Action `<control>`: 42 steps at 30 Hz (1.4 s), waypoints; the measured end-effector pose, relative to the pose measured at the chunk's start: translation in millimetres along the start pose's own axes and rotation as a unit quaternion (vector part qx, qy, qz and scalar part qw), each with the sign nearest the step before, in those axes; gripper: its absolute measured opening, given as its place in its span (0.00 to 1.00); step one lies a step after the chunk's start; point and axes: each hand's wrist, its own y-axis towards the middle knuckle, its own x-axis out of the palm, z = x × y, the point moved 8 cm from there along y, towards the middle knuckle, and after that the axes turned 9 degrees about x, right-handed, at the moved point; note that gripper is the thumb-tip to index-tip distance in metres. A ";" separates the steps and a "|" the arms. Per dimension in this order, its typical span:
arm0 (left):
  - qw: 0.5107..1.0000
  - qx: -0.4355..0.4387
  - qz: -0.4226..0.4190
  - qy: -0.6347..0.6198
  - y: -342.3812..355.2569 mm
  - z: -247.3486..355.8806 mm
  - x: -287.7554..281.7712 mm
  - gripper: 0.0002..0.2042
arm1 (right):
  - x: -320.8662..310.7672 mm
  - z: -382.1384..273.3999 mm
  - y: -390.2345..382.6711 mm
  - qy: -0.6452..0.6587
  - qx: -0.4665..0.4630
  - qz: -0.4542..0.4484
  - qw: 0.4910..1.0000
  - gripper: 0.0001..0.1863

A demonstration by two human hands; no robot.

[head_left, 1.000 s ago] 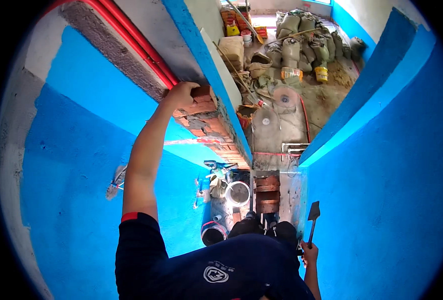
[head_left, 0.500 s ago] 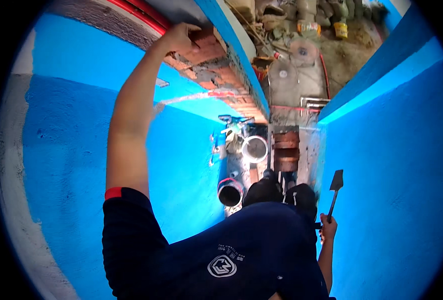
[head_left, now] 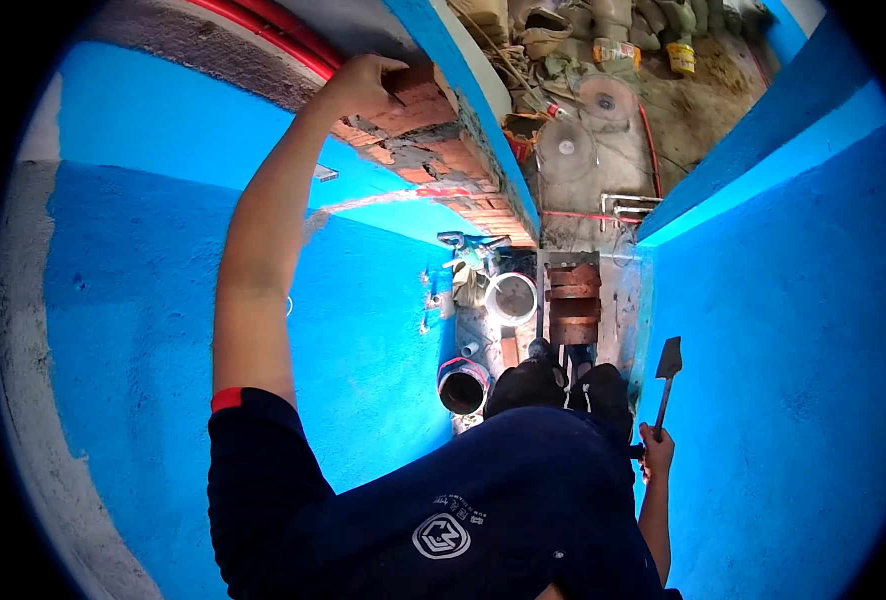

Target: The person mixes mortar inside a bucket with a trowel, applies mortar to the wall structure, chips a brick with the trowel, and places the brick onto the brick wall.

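Note:
High at the upper left, my left hand (head_left: 366,86) grips a red brick (head_left: 421,108) on top of a narrow brick wall (head_left: 448,155), with its fingers partly hidden behind the brick. Grey mortar (head_left: 410,155) shows in the joints below. Low at the right, my right hand (head_left: 655,456) is wrapped round the handle of a trowel (head_left: 669,362). The trowel's flat, dark blade points upward, apart from the blue wall on the right.
Red pipes (head_left: 275,32) run beside my left hand. Below stand a stack of bricks (head_left: 574,308), a white-rimmed bucket (head_left: 536,299) and a dark bucket (head_left: 443,374). Blue walls (head_left: 763,330) flank me. Round fan-like discs (head_left: 567,146) and sacks (head_left: 613,15) lie beyond.
My left hand has shifted slightly on the brick, its thumb and fingers now straighter. The trowel blade has tilted a little to the left in my right hand.

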 end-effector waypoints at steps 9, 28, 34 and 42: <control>1.000 0.020 -0.013 0.004 4.2 7.0 6.4 0.36 | -0.7 -10.0 7.6 -0.021 -0.020 -0.008 1.000 0.17; 0.957 0.195 0.171 -0.129 -139.2 205.2 8.5 0.20 | 99.4 -168.3 -78.4 0.080 -0.031 -0.326 0.942 0.21; 0.955 0.288 0.010 -0.065 -139.2 296.7 174.5 0.20 | 160.8 -201.9 -105.2 0.087 -0.005 -0.473 0.877 0.32; 0.944 0.316 -0.084 -0.049 -131.8 346.6 214.1 0.12 | 149.0 -162.5 -92.7 0.133 0.050 -0.495 0.857 0.29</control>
